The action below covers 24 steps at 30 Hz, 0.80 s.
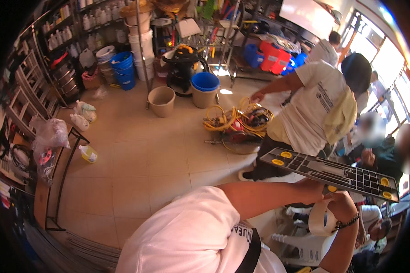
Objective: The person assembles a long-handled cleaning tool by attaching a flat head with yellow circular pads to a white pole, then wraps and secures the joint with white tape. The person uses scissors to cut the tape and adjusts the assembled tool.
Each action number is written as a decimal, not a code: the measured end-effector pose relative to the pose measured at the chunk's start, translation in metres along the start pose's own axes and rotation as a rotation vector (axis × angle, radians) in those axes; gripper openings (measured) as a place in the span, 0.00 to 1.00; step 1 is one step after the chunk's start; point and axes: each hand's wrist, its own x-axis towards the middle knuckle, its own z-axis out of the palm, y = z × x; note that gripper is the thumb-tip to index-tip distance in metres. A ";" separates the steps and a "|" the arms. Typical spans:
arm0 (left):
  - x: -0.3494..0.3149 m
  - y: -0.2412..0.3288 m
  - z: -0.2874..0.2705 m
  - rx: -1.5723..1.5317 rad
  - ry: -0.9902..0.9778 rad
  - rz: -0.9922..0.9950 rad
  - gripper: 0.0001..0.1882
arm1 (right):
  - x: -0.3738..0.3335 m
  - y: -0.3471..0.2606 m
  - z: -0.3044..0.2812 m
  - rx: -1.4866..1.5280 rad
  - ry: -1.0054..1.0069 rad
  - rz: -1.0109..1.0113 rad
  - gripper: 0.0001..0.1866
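A long dark grey plastic panel [330, 173] with a ribbed grid underside and yellow round feet is tilted up at the right. My left arm reaches across to it, and my left hand [310, 190] is closed on its near edge, the fingers partly hidden. Just beside it, my right hand [342, 205], with a dark beaded bracelet at the wrist, has curled fingers close to the panel's edge. An off-white ring like a roll of tape [321, 219] sits against my right hand, apparently held in it.
Ahead, a person [321, 100] in a pale shirt bends toward coiled yellow hoses [239, 119]. A beige bucket [161, 101], blue bucket [123, 70] and black vacuum [183, 68] stand near shelves. Jugs [88, 154] and a metal-legged bench [59, 195] are left; a white plastic chair [305, 245] is low right.
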 end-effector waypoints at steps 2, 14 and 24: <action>-0.009 -0.023 -0.036 0.066 0.046 -0.057 0.22 | 0.032 -0.043 -0.003 -0.021 -0.056 -0.102 0.15; -0.101 -0.030 -0.298 0.087 0.245 -0.343 0.20 | 0.196 -0.239 0.028 -0.034 -0.316 -0.597 0.09; -0.118 -0.054 -0.357 0.463 0.272 -0.325 0.23 | 0.263 -0.273 0.071 -0.280 -0.134 -0.620 0.12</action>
